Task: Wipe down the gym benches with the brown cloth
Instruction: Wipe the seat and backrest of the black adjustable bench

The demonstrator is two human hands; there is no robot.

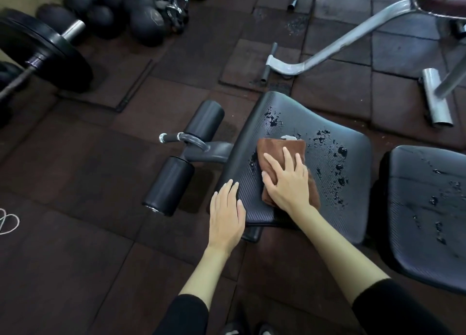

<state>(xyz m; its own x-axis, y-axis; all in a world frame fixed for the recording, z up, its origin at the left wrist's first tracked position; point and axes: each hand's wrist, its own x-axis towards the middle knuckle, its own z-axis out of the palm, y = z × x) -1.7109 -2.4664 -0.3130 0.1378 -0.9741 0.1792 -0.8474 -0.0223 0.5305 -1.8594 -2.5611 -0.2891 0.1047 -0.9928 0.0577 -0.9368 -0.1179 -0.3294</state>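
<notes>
A folded brown cloth point(280, 149) lies on the black seat pad point(335, 183) of a gym bench in the middle of the view. My right hand point(287, 180) presses flat on the cloth with its fingers spread. My left hand point(227, 216) rests flat on the pad's near left edge, holding nothing. Dark wet droplets dot the pad to the right of and above the cloth. A second black pad point(426, 213) at the right is also spotted with droplets.
Two black foam rollers point(171, 183) and a handle stick out left of the seat. A barbell with black plates point(45, 47) and dark balls point(141, 14) lie at the upper left. A silver bench frame point(353, 34) stands at the upper right. The floor is dark rubber tile.
</notes>
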